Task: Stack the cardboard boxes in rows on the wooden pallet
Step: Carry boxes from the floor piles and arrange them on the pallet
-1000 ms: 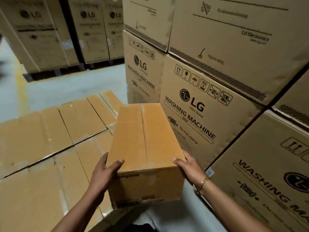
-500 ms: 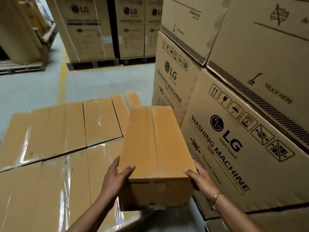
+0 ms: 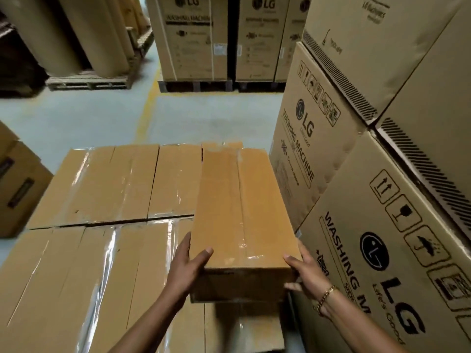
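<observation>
So both hands are on one long cardboard box (image 3: 242, 212), the plain brown kind with clear tape down the top seam. The left hand (image 3: 187, 267) clamps the near left corner, thumb lying on top of the lid and fingers down the side. The right hand (image 3: 305, 272) grips the near right corner the same way, thumb on the top edge, fingers wrapped around the end; there's a gold bracelet (image 3: 325, 296) on that wrist. The box is clearly held up, its near end sitting above another box (image 3: 244, 324) of the same type right below it.

To the left is the layer of stacked boxes (image 3: 102, 225), all the same brown, taped and shiny, packed side by side in two rows running away from the camera. The held box lines up along the right edge of that layer, long side pointing away. I can't see the pallet under them from this angle.

Right beside it on the right, a wall of big washing machine cartons (image 3: 382, 174), stacked high and tilted in the wide lens. More of those stand on dark pallets (image 3: 196, 85) across the grey floor (image 3: 84, 121), past a yellow line (image 3: 146, 110). Big brown paper rolls (image 3: 76, 34) stand on a wooden pallet in the back left, and another carton (image 3: 20, 187) pokes in at the left edge.
</observation>
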The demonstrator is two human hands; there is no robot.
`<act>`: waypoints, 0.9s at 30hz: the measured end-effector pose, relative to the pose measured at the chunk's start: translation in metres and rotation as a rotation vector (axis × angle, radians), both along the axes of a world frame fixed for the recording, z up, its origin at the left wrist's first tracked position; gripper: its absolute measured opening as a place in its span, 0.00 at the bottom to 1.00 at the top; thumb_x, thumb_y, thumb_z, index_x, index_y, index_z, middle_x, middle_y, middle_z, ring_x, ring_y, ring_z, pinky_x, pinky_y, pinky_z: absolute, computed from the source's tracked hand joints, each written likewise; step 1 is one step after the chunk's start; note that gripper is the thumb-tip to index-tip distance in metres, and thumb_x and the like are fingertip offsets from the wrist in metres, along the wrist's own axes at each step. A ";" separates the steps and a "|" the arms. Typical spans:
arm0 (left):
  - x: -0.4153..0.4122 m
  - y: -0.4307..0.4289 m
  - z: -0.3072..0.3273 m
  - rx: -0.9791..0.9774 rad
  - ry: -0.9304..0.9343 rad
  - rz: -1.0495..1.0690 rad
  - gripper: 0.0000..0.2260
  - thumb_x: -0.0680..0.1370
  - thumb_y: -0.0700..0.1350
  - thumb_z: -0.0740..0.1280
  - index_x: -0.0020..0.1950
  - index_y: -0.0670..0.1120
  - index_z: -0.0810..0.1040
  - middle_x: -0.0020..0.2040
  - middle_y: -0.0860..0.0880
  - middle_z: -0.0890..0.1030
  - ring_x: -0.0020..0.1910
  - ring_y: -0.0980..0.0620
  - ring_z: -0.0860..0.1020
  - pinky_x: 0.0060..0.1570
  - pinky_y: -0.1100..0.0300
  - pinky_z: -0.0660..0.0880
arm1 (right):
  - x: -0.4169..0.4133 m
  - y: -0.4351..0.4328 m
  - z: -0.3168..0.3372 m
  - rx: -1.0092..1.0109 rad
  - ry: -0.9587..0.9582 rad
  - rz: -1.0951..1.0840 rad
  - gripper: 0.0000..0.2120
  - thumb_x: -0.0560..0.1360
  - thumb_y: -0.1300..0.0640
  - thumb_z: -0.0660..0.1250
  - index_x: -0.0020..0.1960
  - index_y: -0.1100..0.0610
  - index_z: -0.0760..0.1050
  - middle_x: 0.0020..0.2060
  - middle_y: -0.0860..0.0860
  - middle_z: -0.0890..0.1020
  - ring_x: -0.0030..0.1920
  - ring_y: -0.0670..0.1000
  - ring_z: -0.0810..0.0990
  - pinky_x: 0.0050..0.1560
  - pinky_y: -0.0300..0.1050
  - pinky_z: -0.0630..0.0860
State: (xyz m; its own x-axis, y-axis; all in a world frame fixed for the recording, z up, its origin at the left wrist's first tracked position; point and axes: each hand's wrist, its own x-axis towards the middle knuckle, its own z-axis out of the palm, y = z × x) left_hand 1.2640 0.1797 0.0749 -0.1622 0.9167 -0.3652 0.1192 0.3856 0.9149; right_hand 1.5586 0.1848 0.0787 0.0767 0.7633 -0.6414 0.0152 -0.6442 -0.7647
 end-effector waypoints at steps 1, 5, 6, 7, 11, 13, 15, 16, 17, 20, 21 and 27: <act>0.009 0.010 0.000 -0.017 0.002 0.007 0.42 0.72 0.61 0.74 0.82 0.56 0.58 0.81 0.54 0.59 0.78 0.51 0.61 0.76 0.47 0.62 | 0.008 0.014 -0.004 -0.002 0.018 -0.003 0.28 0.82 0.57 0.64 0.76 0.38 0.61 0.65 0.46 0.75 0.65 0.56 0.76 0.53 0.60 0.82; 0.034 0.054 -0.003 -0.088 -0.059 -0.002 0.37 0.79 0.53 0.71 0.83 0.56 0.55 0.82 0.53 0.57 0.74 0.54 0.65 0.69 0.55 0.66 | 0.031 0.072 -0.012 -0.008 0.075 -0.006 0.27 0.81 0.61 0.64 0.69 0.34 0.65 0.63 0.45 0.76 0.67 0.57 0.74 0.50 0.60 0.81; 0.038 0.063 -0.003 -0.108 -0.082 0.003 0.36 0.80 0.49 0.70 0.83 0.55 0.54 0.82 0.52 0.56 0.70 0.55 0.67 0.66 0.56 0.67 | 0.035 0.086 -0.015 -0.003 0.083 -0.008 0.27 0.81 0.62 0.64 0.68 0.33 0.65 0.64 0.46 0.76 0.67 0.57 0.75 0.54 0.64 0.80; 0.041 0.071 -0.003 -0.127 -0.105 0.019 0.36 0.81 0.47 0.70 0.83 0.56 0.53 0.82 0.52 0.55 0.67 0.55 0.69 0.64 0.55 0.68 | 0.037 0.097 -0.018 -0.002 0.091 -0.012 0.28 0.80 0.63 0.64 0.68 0.32 0.65 0.65 0.46 0.76 0.66 0.57 0.75 0.58 0.68 0.77; 0.041 0.090 -0.009 -0.170 -0.149 0.084 0.37 0.80 0.46 0.71 0.82 0.60 0.54 0.83 0.53 0.56 0.64 0.50 0.77 0.65 0.47 0.72 | 0.037 0.120 -0.030 -0.007 0.106 -0.035 0.31 0.79 0.63 0.65 0.73 0.34 0.64 0.66 0.47 0.77 0.64 0.56 0.77 0.57 0.65 0.79; 0.035 0.095 -0.010 -0.177 -0.165 0.095 0.36 0.81 0.45 0.70 0.82 0.59 0.54 0.82 0.54 0.56 0.59 0.52 0.79 0.61 0.49 0.73 | 0.032 0.123 -0.031 -0.001 0.116 -0.035 0.32 0.79 0.63 0.66 0.73 0.35 0.64 0.67 0.47 0.76 0.64 0.57 0.77 0.55 0.63 0.80; 0.030 0.101 -0.012 -0.184 -0.186 0.094 0.36 0.81 0.44 0.70 0.83 0.58 0.54 0.82 0.55 0.57 0.53 0.57 0.79 0.52 0.54 0.74 | 0.026 0.126 -0.033 0.003 0.088 -0.031 0.32 0.79 0.63 0.66 0.74 0.36 0.64 0.68 0.47 0.74 0.65 0.57 0.76 0.57 0.65 0.79; 0.028 0.103 -0.010 -0.184 -0.194 0.087 0.36 0.81 0.44 0.69 0.83 0.58 0.54 0.81 0.57 0.58 0.51 0.59 0.79 0.47 0.57 0.74 | 0.024 0.127 -0.033 0.003 0.080 -0.034 0.32 0.79 0.63 0.66 0.74 0.37 0.64 0.68 0.48 0.73 0.65 0.57 0.75 0.57 0.65 0.79; 0.025 0.105 -0.010 -0.170 -0.208 0.079 0.35 0.81 0.44 0.69 0.83 0.58 0.54 0.80 0.59 0.61 0.51 0.59 0.79 0.44 0.60 0.74 | 0.021 0.127 -0.033 0.006 0.078 -0.044 0.31 0.79 0.64 0.66 0.74 0.37 0.64 0.68 0.48 0.74 0.65 0.57 0.76 0.56 0.64 0.80; 0.021 0.115 -0.008 -0.172 -0.211 0.043 0.33 0.82 0.43 0.68 0.82 0.58 0.55 0.67 0.65 0.68 0.50 0.63 0.78 0.34 0.65 0.75 | 0.018 0.134 -0.031 0.001 0.074 -0.077 0.32 0.78 0.64 0.66 0.76 0.39 0.64 0.68 0.50 0.74 0.64 0.59 0.77 0.40 0.52 0.85; 0.021 0.119 -0.008 -0.177 -0.218 0.048 0.34 0.82 0.42 0.68 0.82 0.58 0.54 0.67 0.64 0.66 0.49 0.62 0.78 0.32 0.65 0.75 | 0.019 0.137 -0.032 -0.004 0.073 -0.084 0.32 0.78 0.64 0.66 0.76 0.40 0.64 0.69 0.50 0.73 0.65 0.60 0.76 0.37 0.50 0.84; 0.028 0.166 -0.019 -0.189 -0.208 0.083 0.35 0.81 0.42 0.69 0.82 0.59 0.55 0.79 0.54 0.63 0.59 0.51 0.77 0.47 0.57 0.73 | 0.024 0.184 -0.037 -0.007 0.141 -0.111 0.33 0.78 0.66 0.66 0.76 0.42 0.65 0.65 0.49 0.74 0.63 0.62 0.77 0.32 0.47 0.83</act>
State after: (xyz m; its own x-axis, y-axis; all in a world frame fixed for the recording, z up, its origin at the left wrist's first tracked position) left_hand 1.2918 0.3453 0.0563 -0.1378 0.8158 -0.5617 -0.1024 0.5523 0.8273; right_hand 1.5824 0.3688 0.0415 0.0691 0.7507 -0.6570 -0.1631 -0.6412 -0.7499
